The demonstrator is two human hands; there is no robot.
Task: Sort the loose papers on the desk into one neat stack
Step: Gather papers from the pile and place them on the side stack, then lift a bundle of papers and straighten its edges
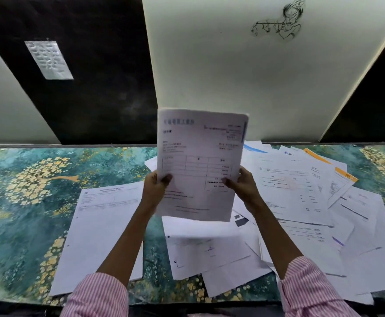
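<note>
I hold a thin bundle of printed sheets (200, 156) upright above the desk, its printed face toward me. My left hand (156, 187) grips its lower left edge and my right hand (244, 186) grips its lower right edge, thumbs on the front. A flat pile of white sheets (102, 232) lies on the desk to the left of my left arm. Many loose papers (312, 202) lie scattered and overlapping across the right half of the desk, some with orange or blue edges. More loose sheets (205, 250) lie under and between my forearms.
The desk (26, 191) has a teal cover with yellow flower patterns and runs the full width. Behind it stand a white wall with a line drawing (278, 21) and a dark panel bearing a taped note (48, 59). The desk's near edge is by my sleeves.
</note>
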